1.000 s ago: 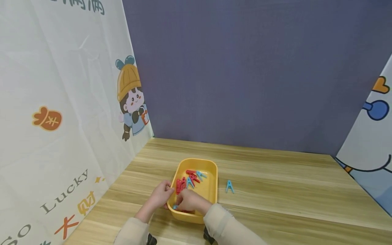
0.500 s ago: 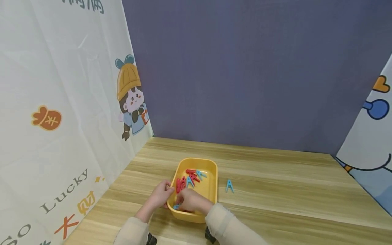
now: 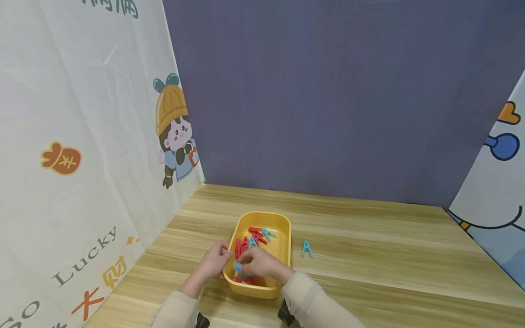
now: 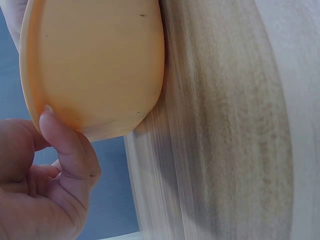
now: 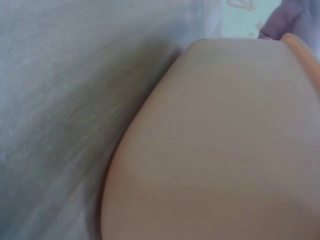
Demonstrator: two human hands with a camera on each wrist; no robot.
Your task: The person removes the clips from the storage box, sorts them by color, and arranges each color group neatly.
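Note:
My left hand (image 3: 215, 260) pinches the left rim of a yellow plastic basket (image 3: 274, 291), thumb and fingers bent over the edge in the left wrist view. Inside the near left part of that basket, my right hand (image 3: 262, 264) pinches a blue clothespin (image 3: 238, 267), partly hidden by the fingers. Below it lie red clothespins (image 3: 244, 280) at the near end. More red clothespins (image 3: 239, 248) and a blue clothespin (image 3: 252, 241) are along the left side. Toward the back sits another blue clothespin (image 3: 268, 234). The right wrist view shows mostly the basket's outer wall (image 5: 215, 140).
A single blue clothespin (image 3: 306, 249) lies on the wooden table (image 3: 369, 255), right of the basket. A white printed sheet (image 3: 102, 136) hangs at the left and a dark blue-grey backdrop (image 3: 311, 100) stands behind the table.
My right hand has risen slightly inside the basket with the blue clothespin between its fingers, uncovering red clothespins beneath. The left hand and basket stay in place.

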